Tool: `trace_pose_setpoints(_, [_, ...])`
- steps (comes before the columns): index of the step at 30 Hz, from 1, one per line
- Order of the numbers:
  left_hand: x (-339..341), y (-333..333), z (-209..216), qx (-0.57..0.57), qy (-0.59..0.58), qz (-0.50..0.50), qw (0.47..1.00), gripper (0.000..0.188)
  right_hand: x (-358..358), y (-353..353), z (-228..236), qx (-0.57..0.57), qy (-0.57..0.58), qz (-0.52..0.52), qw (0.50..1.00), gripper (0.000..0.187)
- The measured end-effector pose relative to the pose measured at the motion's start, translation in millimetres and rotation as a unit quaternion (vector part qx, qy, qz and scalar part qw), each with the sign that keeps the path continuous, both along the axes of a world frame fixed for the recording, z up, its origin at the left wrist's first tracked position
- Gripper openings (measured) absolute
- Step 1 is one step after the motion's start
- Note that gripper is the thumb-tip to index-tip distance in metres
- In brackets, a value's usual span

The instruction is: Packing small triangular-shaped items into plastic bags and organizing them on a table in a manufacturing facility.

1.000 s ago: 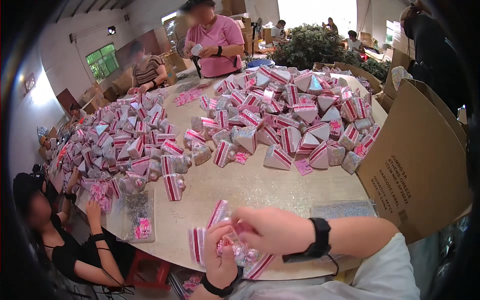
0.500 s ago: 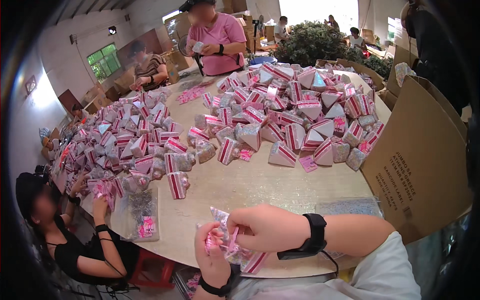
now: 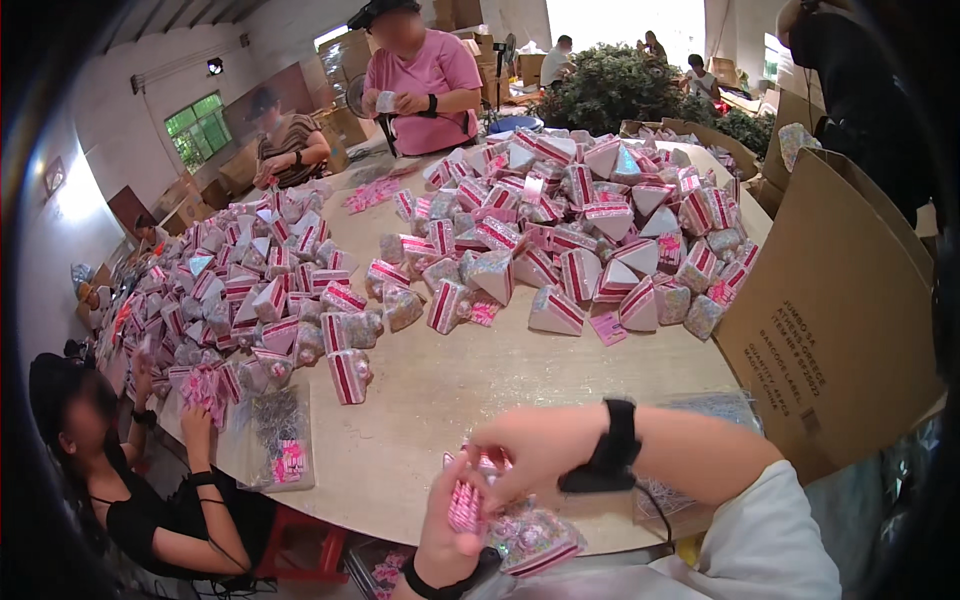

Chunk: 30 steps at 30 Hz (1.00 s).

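Near the table's front edge my two hands meet. My left hand (image 3: 450,525) is closed on a pink-and-white striped bundle (image 3: 466,505), perhaps tags, whose exact kind I cannot make out. My right hand (image 3: 535,450) reaches across from the right, its fingers bent together at the bundle's upper end; what they pinch is hidden. Just below and right of my fingers lies a cake-slice ornament (image 3: 535,540), glittery and silver-pink with a dark pink band. It rests at the table edge, partly covered by my hands.
Heaps of similar cake-slice ornaments (image 3: 590,215) cover the table's far side and left. A large cardboard box (image 3: 830,320) stands at the right. Clear trays with silvery strands (image 3: 275,435) flank my place. A co-worker in black (image 3: 190,490) sits at the left; others work farther back.
My hands have shifted slightly right and come closer together. The striped bundle shows more plainly in my left hand. The cake-slice ornament now shows lower, to the right of my fingers.
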State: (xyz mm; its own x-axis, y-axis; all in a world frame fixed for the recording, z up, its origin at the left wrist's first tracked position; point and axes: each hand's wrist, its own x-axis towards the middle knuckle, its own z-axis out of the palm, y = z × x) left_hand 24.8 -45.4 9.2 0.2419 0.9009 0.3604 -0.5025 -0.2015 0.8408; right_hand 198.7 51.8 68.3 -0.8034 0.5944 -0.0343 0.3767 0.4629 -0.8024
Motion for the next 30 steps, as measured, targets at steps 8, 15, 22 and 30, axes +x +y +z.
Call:
trace_pose_setpoints(8, [-18.7,2.3,11.2,0.147,0.300,0.104,0.937,0.050,107.7,78.3,-64.9,0.233,-0.452,-0.348,0.787,0.026])
trace_pose_setpoints(15, [-10.1,-3.8,27.5,0.097,0.315,0.129,0.935,0.016,138.9,92.2,-102.5,0.251,-0.463,-0.347,0.776,0.022])
trace_pose_setpoints(22, [-14.2,-5.0,23.9,0.091,0.285,0.138,0.944,0.023,132.4,81.6,-87.5,0.298,-0.428,-0.293,0.802,0.020])
trace_pose_setpoints(30, [-15.1,-3.0,7.5,0.086,0.228,0.143,0.959,0.031,134.3,100.0,-99.0,0.306,-0.434,-0.310,0.789,0.019])
